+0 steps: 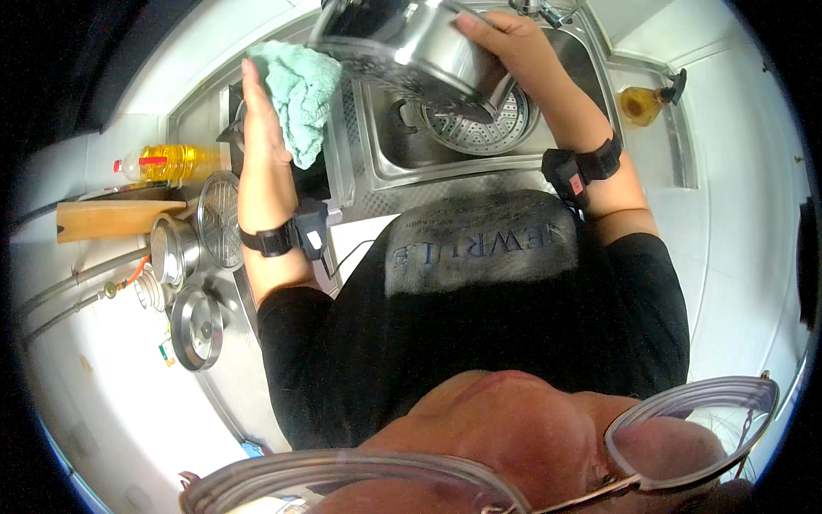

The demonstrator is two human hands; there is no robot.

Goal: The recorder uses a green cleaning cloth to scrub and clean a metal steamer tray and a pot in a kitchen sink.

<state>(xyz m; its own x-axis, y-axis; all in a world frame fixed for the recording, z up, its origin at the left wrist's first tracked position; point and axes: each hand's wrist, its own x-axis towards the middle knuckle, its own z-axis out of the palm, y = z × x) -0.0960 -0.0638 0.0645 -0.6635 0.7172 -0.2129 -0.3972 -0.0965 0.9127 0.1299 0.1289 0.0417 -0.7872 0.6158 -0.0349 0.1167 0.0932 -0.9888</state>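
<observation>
A stainless steel pot (443, 48), blurred by motion, is tilted above the sink (385, 157) at the top middle. My right hand (504, 38) grips its side, with the thumb on the metal. Just left of the pot, a pale green cloth (302, 96) hangs against the palm and fingers of my left hand (260, 119); part of that hand is hidden behind the cloth. Below the pot, a perforated metal steamer tray (478, 125) lies in the sink basin, partly covered from view.
A faucet (530, 6) stands behind the sink. At right is a spray bottle (641, 106) with amber liquid. On the left are an oil bottle (170, 162), a wooden board (112, 220), a steamer rack (220, 218), a metal pot (183, 247) and a round lid (196, 327).
</observation>
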